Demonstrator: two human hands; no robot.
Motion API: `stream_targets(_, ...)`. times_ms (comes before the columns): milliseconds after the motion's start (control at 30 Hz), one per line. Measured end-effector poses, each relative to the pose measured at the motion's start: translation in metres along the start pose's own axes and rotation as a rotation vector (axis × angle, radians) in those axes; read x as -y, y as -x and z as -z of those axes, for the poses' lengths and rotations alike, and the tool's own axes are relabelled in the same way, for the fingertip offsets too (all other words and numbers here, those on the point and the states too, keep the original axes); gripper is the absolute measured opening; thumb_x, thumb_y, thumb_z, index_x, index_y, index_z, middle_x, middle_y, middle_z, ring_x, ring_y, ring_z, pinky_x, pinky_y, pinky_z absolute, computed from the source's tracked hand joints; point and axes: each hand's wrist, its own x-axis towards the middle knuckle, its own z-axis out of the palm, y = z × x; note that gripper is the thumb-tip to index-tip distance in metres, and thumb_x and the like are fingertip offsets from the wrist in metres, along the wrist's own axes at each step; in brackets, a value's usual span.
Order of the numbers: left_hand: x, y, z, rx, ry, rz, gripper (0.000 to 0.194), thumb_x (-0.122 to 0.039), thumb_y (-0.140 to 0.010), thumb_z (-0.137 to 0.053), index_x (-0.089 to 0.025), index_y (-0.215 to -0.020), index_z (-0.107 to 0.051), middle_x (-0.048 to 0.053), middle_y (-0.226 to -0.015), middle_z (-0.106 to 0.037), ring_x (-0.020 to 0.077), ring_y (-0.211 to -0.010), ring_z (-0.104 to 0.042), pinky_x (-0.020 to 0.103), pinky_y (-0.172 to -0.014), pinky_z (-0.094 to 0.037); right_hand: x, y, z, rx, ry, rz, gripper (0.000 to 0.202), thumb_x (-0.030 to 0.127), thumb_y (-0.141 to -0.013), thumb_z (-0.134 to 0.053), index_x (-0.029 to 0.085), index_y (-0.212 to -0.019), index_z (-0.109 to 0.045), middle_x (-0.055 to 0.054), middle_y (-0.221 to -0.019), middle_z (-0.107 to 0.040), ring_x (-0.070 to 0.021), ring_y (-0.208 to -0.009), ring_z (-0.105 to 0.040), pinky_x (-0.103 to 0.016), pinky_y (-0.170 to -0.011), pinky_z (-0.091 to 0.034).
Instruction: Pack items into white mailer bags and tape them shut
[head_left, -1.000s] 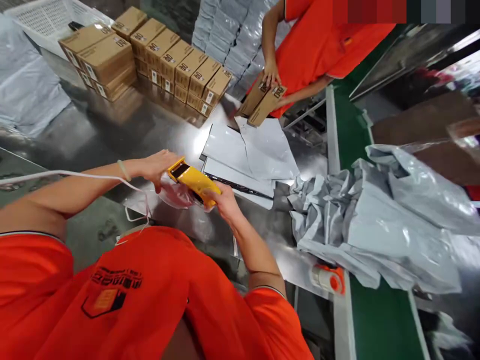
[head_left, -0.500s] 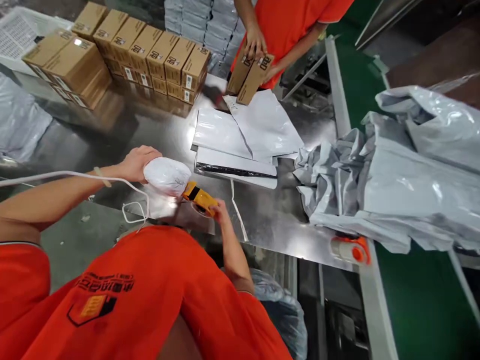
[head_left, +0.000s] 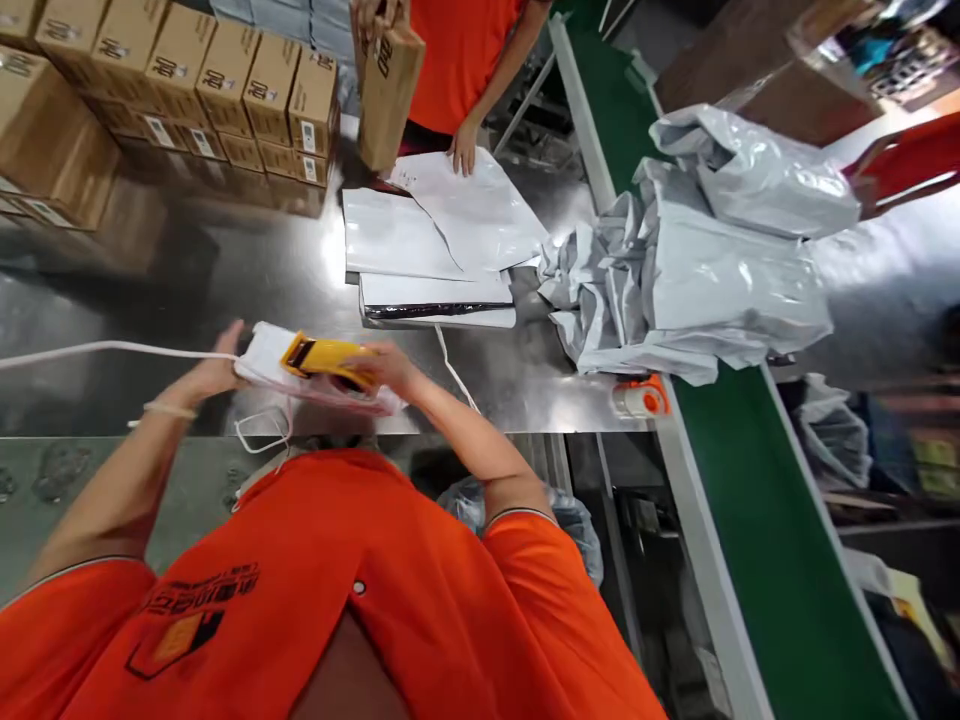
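My left hand (head_left: 214,375) grips the left end of a white wrapped package (head_left: 262,350) near the table's front edge. Closed around a yellow tape dispenser (head_left: 319,354) is my right hand (head_left: 386,366), which holds it over the top of the package. Part of the package is hidden under the dispenser, and its near side looks blurred and pinkish. A white cable (head_left: 112,347) runs in from the left, close to my left hand.
White mailer bags (head_left: 397,235) lie ahead, with a co-worker's hand (head_left: 464,147) on them and a carton (head_left: 390,95) held above. Brown boxes (head_left: 225,80) stand far left. Filled grey bags (head_left: 735,280) and an orange tape dispenser (head_left: 643,397) sit right, by a green conveyor (head_left: 780,540).
The dispenser has moved from the package's right end onto its top. The package now lies lower and flatter. My view has shifted right. The co-worker has lifted a carton and laid one hand on the bags.
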Motion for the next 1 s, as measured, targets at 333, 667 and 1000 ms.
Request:
stream_targets(333,-0.054,-0.021,0.008,0.201,-0.389,-0.094,0.113,-0.037,-0.094,-0.088,-0.001,-0.188,-0.037,0.039,-0.187,-0.049,0.0542,-0.177,-0.046,0.077,-0.149,-0.021,0.009,0.010,0.008,0.055,0.279,0.102,0.038,0.024,-0.096,-0.091,0.017,-0.067,-0.068,0.012,-0.060,-0.049,-0.0068,-0.064,-0.043,-0.017,-0.058,-0.028)
stream_targets(667,-0.035,-0.028,0.008,0.230,-0.511,-0.014,0.105,-0.041,-0.081,-0.093,-0.016,-0.176,-0.055,0.029,-0.185,-0.057,0.0487,-0.176,-0.048,0.073,-0.148,-0.029,-0.130,0.124,0.146,-0.228,-0.014,-0.115,0.039,0.026,-0.070,-0.094,0.023,-0.052,-0.059,0.005,-0.053,-0.049,-0.0110,-0.057,-0.040,-0.028,-0.057,-0.030)
stream_targets(1000,-0.224,-0.070,-0.074,0.343,-0.500,-0.071,0.132,-0.039,-0.069,-0.107,-0.017,-0.187,-0.051,0.035,-0.190,-0.048,0.0650,-0.182,-0.033,0.083,-0.148,-0.023,-0.157,0.068,0.107,-0.162,-0.165,-0.104,0.031,0.033,-0.071,-0.092,0.020,-0.065,-0.065,0.007,-0.056,-0.058,-0.0101,-0.057,-0.050,-0.023,-0.058,-0.040)
